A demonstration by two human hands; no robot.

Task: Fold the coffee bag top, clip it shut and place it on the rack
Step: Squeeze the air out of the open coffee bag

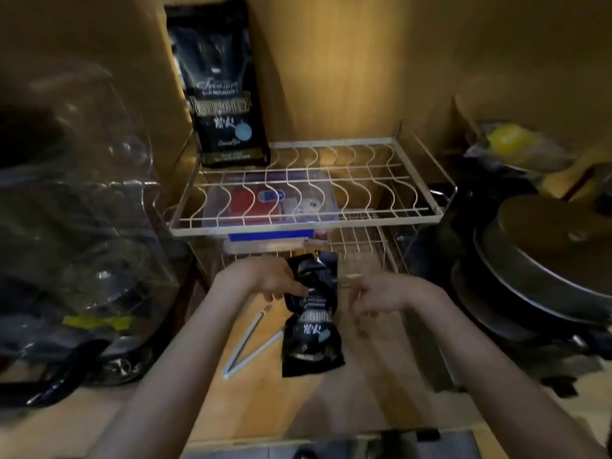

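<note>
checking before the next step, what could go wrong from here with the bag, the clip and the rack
The coffee bag lies crumpled with only the left hand on it, so a fold may spring open. The clip lies open beside it, unused. The rack has wavy wires, so the bag could tip.

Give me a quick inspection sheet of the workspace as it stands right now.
Surface: wooden counter, bare in front.
Job's things: small coffee bag lying on the counter, top not clipped; white clip open beside it; wire rack behind.
Clutter: second coffee bag upright on the rack; stacked pans at right; clear plastic containers at left.
Hands: left hand on the bag's top; right hand close by, apart from the bag.
Cables: nothing seen.
Surroundings: wooden back wall.
</note>
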